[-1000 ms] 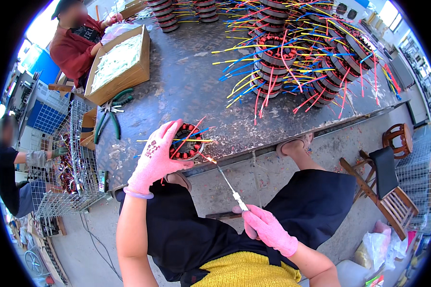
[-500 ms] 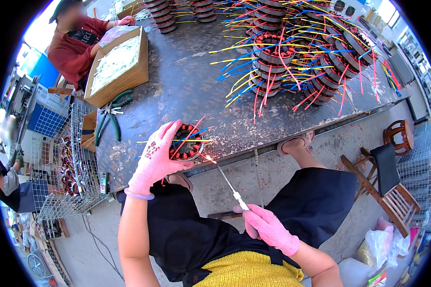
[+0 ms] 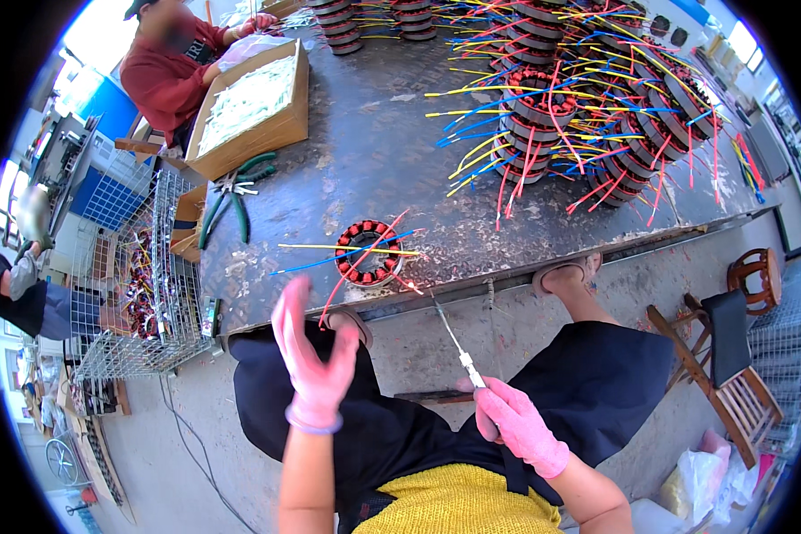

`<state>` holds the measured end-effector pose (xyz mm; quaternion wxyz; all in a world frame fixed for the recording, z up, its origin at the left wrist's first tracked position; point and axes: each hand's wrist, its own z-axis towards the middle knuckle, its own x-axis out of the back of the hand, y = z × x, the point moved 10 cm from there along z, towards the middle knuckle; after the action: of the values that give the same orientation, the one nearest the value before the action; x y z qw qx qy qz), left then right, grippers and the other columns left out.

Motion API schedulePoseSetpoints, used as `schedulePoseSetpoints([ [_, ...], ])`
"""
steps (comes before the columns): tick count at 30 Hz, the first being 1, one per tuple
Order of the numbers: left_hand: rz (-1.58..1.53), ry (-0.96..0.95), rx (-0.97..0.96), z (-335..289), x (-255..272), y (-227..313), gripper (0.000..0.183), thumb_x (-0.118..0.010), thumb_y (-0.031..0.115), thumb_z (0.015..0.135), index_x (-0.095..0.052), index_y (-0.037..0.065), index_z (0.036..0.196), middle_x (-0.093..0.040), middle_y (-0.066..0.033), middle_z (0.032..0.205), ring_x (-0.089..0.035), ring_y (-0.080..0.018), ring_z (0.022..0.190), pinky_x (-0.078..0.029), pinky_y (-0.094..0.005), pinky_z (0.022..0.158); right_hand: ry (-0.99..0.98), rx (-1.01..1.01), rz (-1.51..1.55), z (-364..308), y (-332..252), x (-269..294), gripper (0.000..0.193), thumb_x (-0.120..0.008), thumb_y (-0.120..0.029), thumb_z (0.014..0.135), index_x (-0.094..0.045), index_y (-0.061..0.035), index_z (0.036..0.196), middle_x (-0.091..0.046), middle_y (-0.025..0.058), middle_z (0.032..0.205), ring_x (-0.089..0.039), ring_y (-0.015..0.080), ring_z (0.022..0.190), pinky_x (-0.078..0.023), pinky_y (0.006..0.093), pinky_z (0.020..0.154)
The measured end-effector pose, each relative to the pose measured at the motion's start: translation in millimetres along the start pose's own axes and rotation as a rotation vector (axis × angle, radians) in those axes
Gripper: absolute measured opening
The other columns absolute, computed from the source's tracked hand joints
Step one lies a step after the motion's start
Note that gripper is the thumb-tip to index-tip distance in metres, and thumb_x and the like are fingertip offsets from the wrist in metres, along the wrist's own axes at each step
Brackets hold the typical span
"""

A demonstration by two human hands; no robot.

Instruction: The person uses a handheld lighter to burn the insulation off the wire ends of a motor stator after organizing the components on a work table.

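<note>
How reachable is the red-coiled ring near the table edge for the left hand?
Likely yes. The left hand looks empty and open just short of the ring, with only wires trailing between; the tool in the right hand is off to the side.

The wide view looks down from the head, near above the lap (image 3: 578,374); it faces the table (image 3: 365,151).

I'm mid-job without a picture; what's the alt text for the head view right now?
A pink-gloved right hand holds a thin, white-handled tool pointing toward a wired ring of red coils on a worn table. The pink-gloved left hand is open, blurred and empty. Stacks of similar rings stand farther back.
</note>
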<state>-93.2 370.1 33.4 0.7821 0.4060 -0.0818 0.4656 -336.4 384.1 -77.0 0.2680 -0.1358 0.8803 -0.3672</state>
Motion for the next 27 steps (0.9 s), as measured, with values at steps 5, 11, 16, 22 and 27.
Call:
schedulePoseSetpoints([
  [5,-0.102,0.116,0.096,-66,-5,13,0.057,-0.066,0.022,0.090,-0.040,0.000,0.135,-0.045,-0.0161,0.125,-0.051,-0.0280,0.112,-0.044,-0.0373,0.094,-0.008,0.023,0.021,-6,-5,-3,0.036,-0.046,-0.027,0.101,-0.053,-0.0034,0.127,-0.046,-0.0039,0.062,-0.039,0.0043,0.053,-0.028,0.0203,0.048],
  [11,-0.831,-0.211,0.905,-93,-86,11,0.034,-0.043,0.030,0.102,-0.052,0.001,0.118,-0.058,-0.0060,0.093,-0.054,-0.0106,0.073,-0.045,-0.0228,0.063,-0.043,0.054,0.030,-17,-15,-7,0.035,-0.046,-0.028,0.101,-0.054,-0.0051,0.126,-0.045,-0.0048,0.061,-0.035,0.0037,0.051,-0.025,0.0197,0.045],
  [16,-1.072,-0.589,1.216,-126,-140,39,0.057,-0.033,0.054,0.100,-0.060,0.004,0.104,-0.058,-0.0008,0.080,-0.047,-0.0086,0.059,-0.036,-0.0209,0.052,-0.120,0.080,0.048,-24,-20,-12,0.038,-0.041,-0.031,0.102,-0.056,-0.0038,0.124,-0.041,-0.0057,0.057,-0.032,0.0040,0.048,-0.023,0.0208,0.044],
  [22,-1.200,-0.658,1.340,-133,-154,57,0.058,-0.033,0.059,0.098,-0.059,0.006,0.095,-0.050,0.0023,0.068,-0.038,-0.0081,0.052,-0.029,-0.0221,0.049,-0.139,0.119,0.041,-31,-27,-10,0.042,-0.039,-0.034,0.102,-0.056,-0.0026,0.124,-0.039,-0.0063,0.057,-0.030,0.0043,0.048,-0.023,0.0209,0.046],
  [27,-1.349,-0.667,1.390,-156,-162,58,0.056,-0.036,0.058,0.098,-0.059,0.007,0.093,-0.045,0.0030,0.060,-0.034,-0.0089,0.047,-0.026,-0.0230,0.047,-0.189,0.165,0.055,-29,-27,-11,0.043,-0.037,-0.036,0.102,-0.057,-0.0028,0.120,-0.038,-0.0064,0.056,-0.030,0.0041,0.048,-0.023,0.0209,0.046],
])
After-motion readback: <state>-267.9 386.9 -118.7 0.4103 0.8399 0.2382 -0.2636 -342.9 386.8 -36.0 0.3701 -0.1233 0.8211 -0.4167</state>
